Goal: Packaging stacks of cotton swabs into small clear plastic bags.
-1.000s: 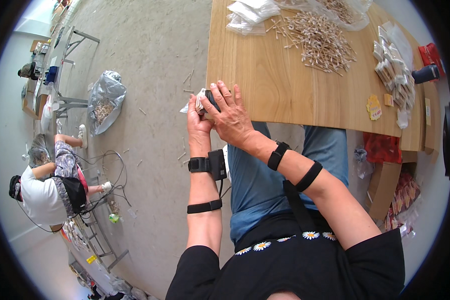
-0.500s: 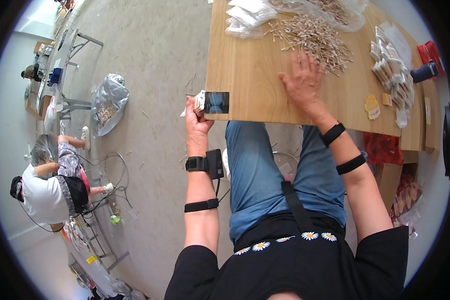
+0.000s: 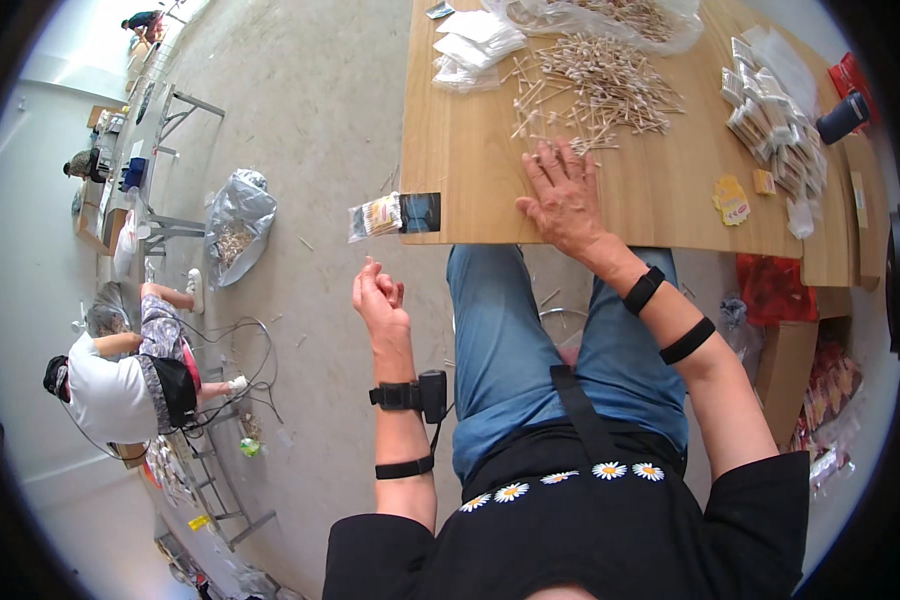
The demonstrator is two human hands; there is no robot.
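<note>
My left hand (image 3: 380, 298) hangs beside the table's left front corner with its fingers loosely curled. I see nothing held in it. Just beyond its fingertips, a small clear bag of cotton swabs (image 3: 380, 215) juts out past the table's left edge. A flat dark square (image 3: 421, 212) adjoins the bag on the tabletop. My right hand (image 3: 565, 205) lies palm down on the wooden table (image 3: 660, 215), fingers spread. Its fingertips touch the near edge of a heap of loose cotton swabs (image 3: 610, 90).
Clear empty bags (image 3: 480, 45) lie at the far left of the table. Packed swab bags (image 3: 775, 125) are piled at the right, near a yellow card (image 3: 731, 200) and a dark blue cylinder (image 3: 843, 118). Across the floor, a person (image 3: 120, 385) sits by a grey sack (image 3: 240, 225).
My left hand has let go of the swab bag and drawn back toward me. My right hand has moved left and nearer, and some swabs have spread toward me.
</note>
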